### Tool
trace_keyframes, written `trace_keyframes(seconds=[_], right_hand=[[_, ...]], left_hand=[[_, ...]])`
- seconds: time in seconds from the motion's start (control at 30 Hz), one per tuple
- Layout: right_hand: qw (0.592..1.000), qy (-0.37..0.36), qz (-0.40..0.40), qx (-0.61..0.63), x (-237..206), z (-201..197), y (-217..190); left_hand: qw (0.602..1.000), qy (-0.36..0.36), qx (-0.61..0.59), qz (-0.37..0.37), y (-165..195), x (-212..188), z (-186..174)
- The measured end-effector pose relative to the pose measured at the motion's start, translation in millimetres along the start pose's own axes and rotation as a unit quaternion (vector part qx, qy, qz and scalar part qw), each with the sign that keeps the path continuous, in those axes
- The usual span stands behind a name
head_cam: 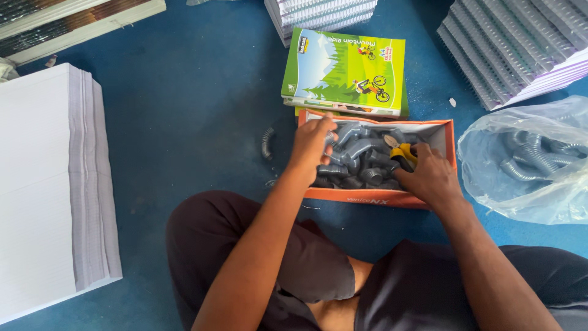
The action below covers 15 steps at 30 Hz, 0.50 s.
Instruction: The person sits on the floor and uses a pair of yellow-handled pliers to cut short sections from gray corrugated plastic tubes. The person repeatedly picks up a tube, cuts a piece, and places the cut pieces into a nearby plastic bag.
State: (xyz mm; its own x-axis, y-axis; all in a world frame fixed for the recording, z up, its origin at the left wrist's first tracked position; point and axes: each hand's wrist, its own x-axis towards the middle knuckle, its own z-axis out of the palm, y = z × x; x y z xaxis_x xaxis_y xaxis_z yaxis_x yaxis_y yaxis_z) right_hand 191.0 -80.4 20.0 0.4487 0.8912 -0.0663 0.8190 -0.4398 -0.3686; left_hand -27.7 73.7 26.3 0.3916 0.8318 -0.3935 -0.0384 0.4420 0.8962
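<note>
Left hand [311,144] is curled at the far-left corner of the orange cardboard box [444,132], fingers pinched around a short grey ribbed tube piece [329,138]; can't tell how firm the pinch is. Right hand [429,175] is closed on yellow-handled cutters [401,152], metal nose pointing up-left over the box contents. Box sits on the blue floor between the knees, packed with grey corrugated tube offcuts [358,164], curved and matte. One loose ribbed piece [266,143] lies on the floor left of the box. Clear plastic bag [490,153] at right holds longer grey coils. Glossy green-covered notebooks [345,72] are just beyond the box.
</note>
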Motion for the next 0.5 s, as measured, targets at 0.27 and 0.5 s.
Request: trace_keyframes(seconds=[0.27,0.5], right_hand=[[1.000,0.015,-0.023,0.014,-1,6,5],[0.990,0.103,-0.063,0.079,-3,-18,0]], left_hand=[[0.989,0.003,-0.142,-0.027,7,11,-23],[0.979,0.172,-0.018,0.107,13,19,-55]])
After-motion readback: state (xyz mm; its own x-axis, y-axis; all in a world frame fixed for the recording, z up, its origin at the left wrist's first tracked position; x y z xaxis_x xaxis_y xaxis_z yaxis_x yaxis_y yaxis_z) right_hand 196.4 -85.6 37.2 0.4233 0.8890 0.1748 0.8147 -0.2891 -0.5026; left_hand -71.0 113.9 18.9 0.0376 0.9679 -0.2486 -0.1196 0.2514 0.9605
